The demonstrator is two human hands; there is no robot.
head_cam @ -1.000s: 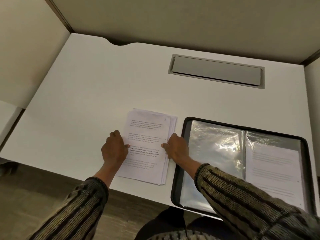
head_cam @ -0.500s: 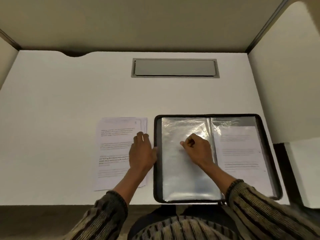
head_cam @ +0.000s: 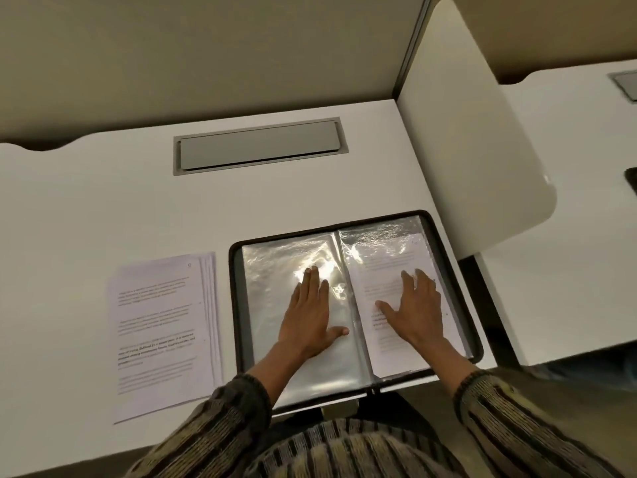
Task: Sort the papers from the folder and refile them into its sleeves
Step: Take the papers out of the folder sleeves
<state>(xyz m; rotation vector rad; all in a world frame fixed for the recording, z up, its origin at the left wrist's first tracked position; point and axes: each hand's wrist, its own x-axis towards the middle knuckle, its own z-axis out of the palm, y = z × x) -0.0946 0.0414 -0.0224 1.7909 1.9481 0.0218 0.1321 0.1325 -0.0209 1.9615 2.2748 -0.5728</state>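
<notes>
A black-edged folder (head_cam: 236, 305) lies open on the white desk, its clear plastic sleeves facing up. My left hand (head_cam: 310, 315) lies flat with straight fingers on the empty left sleeve (head_cam: 265, 270). My right hand (head_cam: 417, 312) lies flat, fingers spread, on the right sleeve, which holds a printed sheet (head_cam: 389, 350). A stack of printed papers (head_cam: 162, 332) rests on the desk just left of the folder, touched by neither hand.
A grey cable hatch (head_cam: 258, 146) is set into the desk (head_cam: 103, 201) behind the folder. A white divider panel (head_cam: 465, 139) stands to the right, with another desk beyond it. The folder's near edge overhangs the desk front.
My left hand left the paper stack and now lies flat on the left sleeve. My right hand opened and shifted from the left sleeve to the right one. The camera view turned right.
</notes>
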